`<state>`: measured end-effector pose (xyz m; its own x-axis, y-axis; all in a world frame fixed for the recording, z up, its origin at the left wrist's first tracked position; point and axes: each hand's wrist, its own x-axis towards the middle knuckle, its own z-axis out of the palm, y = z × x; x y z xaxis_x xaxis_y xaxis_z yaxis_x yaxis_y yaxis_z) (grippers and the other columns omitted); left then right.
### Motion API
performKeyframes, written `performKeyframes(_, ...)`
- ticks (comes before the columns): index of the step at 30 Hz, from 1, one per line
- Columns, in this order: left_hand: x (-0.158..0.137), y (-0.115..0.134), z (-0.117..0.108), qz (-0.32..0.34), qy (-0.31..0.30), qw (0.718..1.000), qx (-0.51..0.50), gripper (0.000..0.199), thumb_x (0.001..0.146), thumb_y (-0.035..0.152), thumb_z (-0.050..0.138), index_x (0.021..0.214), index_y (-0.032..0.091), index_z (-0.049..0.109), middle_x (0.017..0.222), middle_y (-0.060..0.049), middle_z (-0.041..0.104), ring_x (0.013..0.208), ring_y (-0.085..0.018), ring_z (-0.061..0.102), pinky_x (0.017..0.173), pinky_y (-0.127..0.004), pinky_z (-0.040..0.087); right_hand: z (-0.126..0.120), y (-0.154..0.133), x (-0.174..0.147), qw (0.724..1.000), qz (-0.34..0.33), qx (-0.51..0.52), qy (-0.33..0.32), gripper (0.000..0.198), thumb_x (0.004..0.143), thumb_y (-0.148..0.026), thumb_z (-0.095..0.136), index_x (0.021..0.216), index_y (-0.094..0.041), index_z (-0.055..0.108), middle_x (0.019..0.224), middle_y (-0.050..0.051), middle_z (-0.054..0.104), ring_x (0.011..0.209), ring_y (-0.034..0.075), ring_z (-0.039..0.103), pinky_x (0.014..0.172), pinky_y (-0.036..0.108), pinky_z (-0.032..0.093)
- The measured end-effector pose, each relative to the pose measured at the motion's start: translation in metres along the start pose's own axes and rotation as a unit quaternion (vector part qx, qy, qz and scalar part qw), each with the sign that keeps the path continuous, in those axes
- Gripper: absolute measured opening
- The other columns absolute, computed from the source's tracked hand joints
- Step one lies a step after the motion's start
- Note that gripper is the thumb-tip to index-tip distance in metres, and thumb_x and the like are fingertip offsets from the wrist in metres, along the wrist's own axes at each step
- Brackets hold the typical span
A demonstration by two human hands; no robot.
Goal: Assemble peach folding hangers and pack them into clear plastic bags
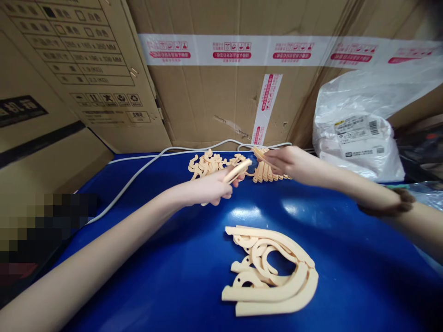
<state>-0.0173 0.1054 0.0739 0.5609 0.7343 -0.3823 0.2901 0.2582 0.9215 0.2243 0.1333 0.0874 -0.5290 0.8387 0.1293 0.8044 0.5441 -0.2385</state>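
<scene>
My left hand (218, 186) is closed around a cream plastic hanger arm (238, 170), its far end pointing up and to the right. Beyond it lies a loose pile of cream hanger hooks (207, 162), partly hidden by that hand. My right hand (289, 163) reaches in from the right, fingers pinched on another cream hanger arm (259, 153). Under those fingers is a row of matching hanger arms (265, 174), side by side and partly covered. Nearer to me, several folded cream hangers (304, 276) lie stacked together, with curved hooks tucked between their arms.
The blue tabletop (166, 267) is glossy. A white cable (134, 177) runs along its back and left side. Cardboard boxes (204, 101) stand behind and at the left. At the back right sits a white plastic parcel bag (360, 138) with a label.
</scene>
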Motion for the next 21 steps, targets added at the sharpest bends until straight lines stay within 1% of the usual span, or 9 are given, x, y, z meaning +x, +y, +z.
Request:
performKeyframes(1,0.001,-0.001,0.001,-0.005,0.027,0.999,0.044,0.038,0.070,0.002,0.056,0.103,0.019,0.050,0.074,0.004,0.044,0.047,-0.004,0.036,0.033,-0.011,0.023,-0.001,0.009,0.002,0.999,0.043,0.021,0.000,0.030,0.095,-0.028,0.039,0.078,-0.016,0.061,0.067,0.005,0.063,0.061,0.016,0.054,0.058,0.028,0.039)
performKeyframes(3,0.002,-0.002,0.002,-0.005,0.061,0.995,0.079,0.033,0.077,0.010,0.058,0.107,0.020,0.049,0.070,0.004,0.044,0.048,-0.006,0.037,0.035,-0.013,0.022,-0.004,0.028,0.006,0.987,0.152,0.026,0.036,0.030,0.094,-0.026,0.038,0.081,-0.017,0.063,0.068,0.006,0.064,0.060,0.017,0.057,0.057,0.028,0.042)
performKeyframes(5,0.003,-0.002,0.003,0.011,0.083,0.994,0.076,0.025,0.086,0.030,0.059,0.107,0.020,0.050,0.069,0.003,0.043,0.048,-0.007,0.036,0.035,-0.014,0.021,-0.006,0.045,0.011,0.972,0.226,-0.002,0.066,0.027,0.092,-0.024,0.041,0.090,-0.016,0.067,0.078,0.008,0.070,0.068,0.020,0.063,0.060,0.029,0.045)
performKeyframes(6,0.003,-0.001,0.003,0.018,0.092,0.993,0.073,0.028,0.089,0.042,0.058,0.105,0.020,0.050,0.070,0.003,0.043,0.048,-0.007,0.035,0.035,-0.015,0.020,-0.006,0.051,0.013,0.967,0.244,-0.023,0.067,0.027,0.090,-0.024,0.043,0.092,-0.016,0.069,0.082,0.010,0.071,0.072,0.022,0.065,0.061,0.030,0.046)
performKeyframes(8,0.004,0.000,0.004,0.035,0.096,0.994,0.049,0.042,0.089,0.061,0.051,0.100,0.020,0.051,0.077,0.000,0.047,0.049,-0.007,0.036,0.034,-0.015,0.019,-0.003,0.060,0.018,0.963,0.256,-0.066,0.049,0.027,0.088,-0.026,0.048,0.093,-0.014,0.072,0.086,0.013,0.073,0.080,0.026,0.068,0.062,0.031,0.046)
performKeyframes(10,0.004,0.001,0.006,0.045,0.091,0.995,0.011,0.050,0.087,0.068,0.047,0.097,0.020,0.052,0.087,-0.002,0.050,0.051,-0.007,0.040,0.033,-0.015,0.019,0.001,0.063,0.022,0.961,0.258,-0.094,0.032,0.027,0.087,-0.027,0.051,0.092,-0.013,0.074,0.087,0.014,0.074,0.084,0.029,0.069,0.064,0.032,0.047)
performKeyframes(12,0.004,0.001,0.008,0.039,0.088,0.995,-0.017,0.050,0.087,0.069,0.048,0.096,0.020,0.052,0.090,-0.003,0.051,0.052,-0.007,0.042,0.032,-0.015,0.019,0.007,0.063,0.025,0.960,0.258,-0.105,0.027,0.028,0.086,-0.025,0.051,0.093,-0.011,0.075,0.088,0.016,0.075,0.088,0.030,0.070,0.067,0.032,0.047)
performKeyframes(16,0.002,0.001,0.010,0.019,0.101,0.994,-0.044,0.046,0.087,0.064,0.052,0.094,0.019,0.055,0.084,-0.002,0.050,0.049,-0.007,0.039,0.030,-0.016,0.017,0.017,0.059,0.029,0.961,0.252,-0.116,0.018,0.034,0.087,-0.025,0.049,0.101,-0.008,0.075,0.094,0.018,0.075,0.093,0.031,0.070,0.072,0.033,0.048)
performKeyframes(21,0.004,0.000,0.008,0.017,0.099,0.993,-0.062,0.047,0.085,0.065,0.053,0.095,0.018,0.055,0.084,-0.002,0.048,0.049,-0.007,0.040,0.029,-0.015,0.021,0.020,0.057,0.032,0.960,0.252,-0.123,0.010,0.036,0.087,-0.027,0.051,0.107,-0.007,0.072,0.098,0.020,0.074,0.095,0.031,0.070,0.074,0.033,0.050)
